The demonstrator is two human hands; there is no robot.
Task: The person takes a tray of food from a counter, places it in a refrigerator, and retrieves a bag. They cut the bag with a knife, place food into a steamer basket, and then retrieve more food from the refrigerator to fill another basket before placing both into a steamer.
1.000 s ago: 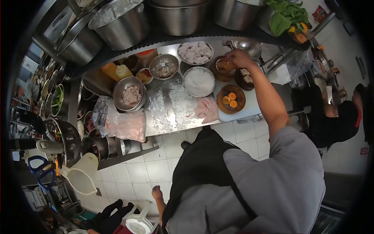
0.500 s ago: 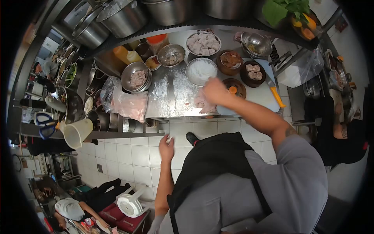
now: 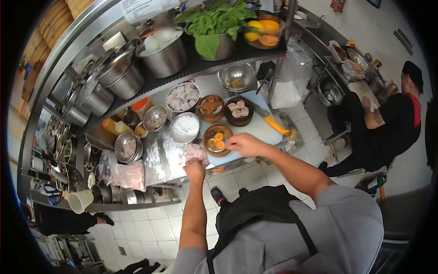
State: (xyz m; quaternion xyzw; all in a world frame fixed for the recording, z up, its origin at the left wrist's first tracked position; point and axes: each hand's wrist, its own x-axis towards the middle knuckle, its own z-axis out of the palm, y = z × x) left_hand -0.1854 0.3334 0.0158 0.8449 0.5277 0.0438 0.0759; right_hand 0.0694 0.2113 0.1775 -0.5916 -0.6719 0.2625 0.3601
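My left hand (image 3: 195, 170) rests at the table's front edge, its fingers closed on a floury pink lump (image 3: 196, 152) that looks like raw meat or paste. My right hand (image 3: 248, 145) has its fingertips curled at the right rim of a small round steamer basket (image 3: 206, 145). Orange slices (image 3: 219, 136), like carrot, lie inside that basket. Behind the left hand is a steel bowl of white flour (image 3: 185, 127). Another small basket (image 3: 239, 122) holds several pale dumplings, and beside it a basket of brown food (image 3: 211, 108) stands.
A knife with an orange handle (image 3: 276, 125) lies on the white cutting board (image 3: 260, 137). Left are a bag of pink meat (image 3: 129, 176) and stacked steel bowls (image 3: 127, 147). Overhead, a shelf (image 3: 191, 66) carries pots and greens. A seated person (image 3: 392, 112) works at right.
My left hand has come up from over the floor to the pink lump. My right hand has moved from the flour bowl and lump to the basket's rim. The view has turned rightward.
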